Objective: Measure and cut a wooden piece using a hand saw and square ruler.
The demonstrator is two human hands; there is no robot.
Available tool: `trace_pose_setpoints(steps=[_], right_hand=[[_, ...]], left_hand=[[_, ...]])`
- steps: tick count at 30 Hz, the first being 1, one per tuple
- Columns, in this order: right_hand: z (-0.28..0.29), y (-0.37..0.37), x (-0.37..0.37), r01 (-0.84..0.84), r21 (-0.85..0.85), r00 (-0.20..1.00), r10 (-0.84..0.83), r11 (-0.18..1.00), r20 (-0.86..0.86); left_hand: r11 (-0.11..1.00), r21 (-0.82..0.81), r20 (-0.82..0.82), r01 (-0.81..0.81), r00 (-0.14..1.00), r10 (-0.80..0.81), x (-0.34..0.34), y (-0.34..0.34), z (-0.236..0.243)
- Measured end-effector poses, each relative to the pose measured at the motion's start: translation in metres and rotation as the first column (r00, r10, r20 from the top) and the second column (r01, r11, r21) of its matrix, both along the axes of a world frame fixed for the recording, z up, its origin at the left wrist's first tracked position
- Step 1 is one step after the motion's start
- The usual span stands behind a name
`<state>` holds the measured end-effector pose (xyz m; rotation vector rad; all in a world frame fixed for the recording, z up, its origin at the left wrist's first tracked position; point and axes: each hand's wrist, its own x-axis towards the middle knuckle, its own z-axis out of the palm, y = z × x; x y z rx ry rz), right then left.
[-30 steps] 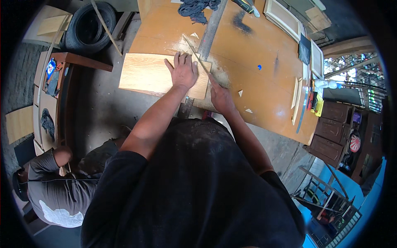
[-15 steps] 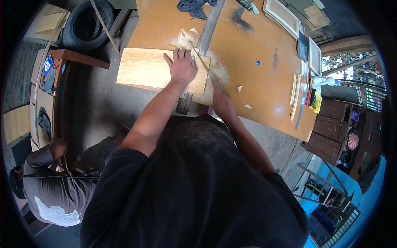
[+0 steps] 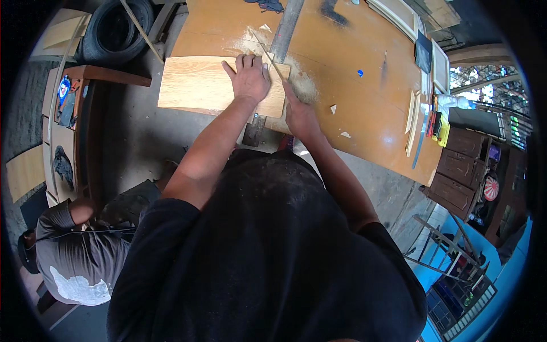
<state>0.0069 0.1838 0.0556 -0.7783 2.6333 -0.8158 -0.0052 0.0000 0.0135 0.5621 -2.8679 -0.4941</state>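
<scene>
Gripping a saw [image 3: 268, 52], right hand [image 3: 301, 118] flanks splayed left hand [image 3: 250, 81] on board [image 3: 194, 85] (printed shirt [image 3: 85, 265] lower left).

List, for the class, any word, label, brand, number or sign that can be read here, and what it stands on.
Nothing can be read clearly.
Blue-and-white item at left: any marking too small to read.
Co-worker's shirt: pale shape, no legible words.
Wooden board: only grain visible.

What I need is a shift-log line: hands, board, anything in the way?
Left hand palm-down on wood board. Right hand gripping long thin tool, angled across board's right end. Sawdust beside board; nothing seen blocking tool.
</scene>
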Motion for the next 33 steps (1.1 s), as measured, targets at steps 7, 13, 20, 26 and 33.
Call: trace_pose_setpoints(steps=[7, 13, 20, 26, 33], right_hand=[[-0.008, -0.004, -0.022, -0.005, -0.039, 0.999, 0.007, 0.999, 0.046], [-0.011, -0.009, -0.058, -0.107, -0.087, 0.993, 0.101, 0.99, -0.069], [-0.023, -0.001, -0.026, -0.023, -0.188, 0.991, -0.002, 0.982, -0.132], [-0.022, 0.002, -0.028, -0.006, -0.178, 0.997, -0.008, 0.984, -0.081], [0.001, -0.002, -0.028, 0.029, -0.021, 0.995, -0.027, 0.999, 0.098]], left_hand=[[0.998, 0.02, 0.073, -0.053, 0.996, 0.051, -0.008, 0.004, 0.007], [0.992, 0.001, 0.074, -0.123, 0.99, 0.122, -0.036, 0.001, 0.004], [0.998, 0.012, 0.05, -0.068, 0.997, 0.067, -0.021, 0.014, 0.0], [0.992, 0.088, 0.002, -0.093, 0.996, 0.094, -0.021, 0.013, 0.002], [0.997, -0.009, 0.094, -0.074, 0.993, 0.075, -0.022, 0.013, 0.006]])
